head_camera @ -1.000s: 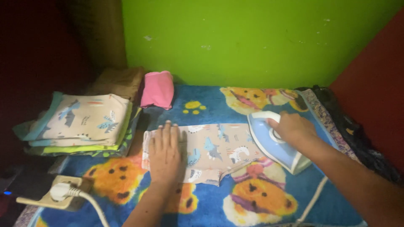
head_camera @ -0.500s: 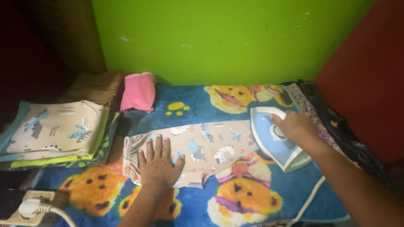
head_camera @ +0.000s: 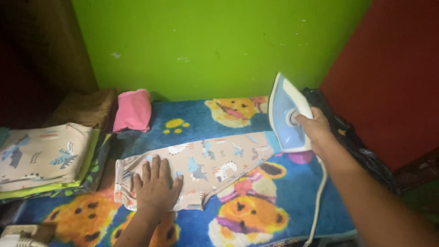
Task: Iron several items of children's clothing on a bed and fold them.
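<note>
A small beige garment [head_camera: 215, 160] printed with dinosaurs lies flat on a blue blanket [head_camera: 292, 201] patterned with orange bears. My left hand [head_camera: 155, 185] rests palm down, fingers spread, on the garment's left end near its gathered waistband. My right hand [head_camera: 313, 130] grips the handle of a blue and white iron [head_camera: 286, 114], which stands tipped up on its heel at the garment's right end. The iron's white cord [head_camera: 318, 196] hangs down past my right forearm.
A stack of folded printed clothes [head_camera: 43, 153] sits at the left, with a pink folded cloth [head_camera: 133, 110] and a brown one [head_camera: 82, 107] behind it. Dark fabric [head_camera: 347, 137] lies along the right edge. A white plug in a socket strip [head_camera: 20, 235] shows at the lower left. The back wall is green, the right wall red.
My right hand has lifted the iron off the garment's right end and tipped it upright. My left hand has slid slightly down the waistband end. The view has shifted right.
</note>
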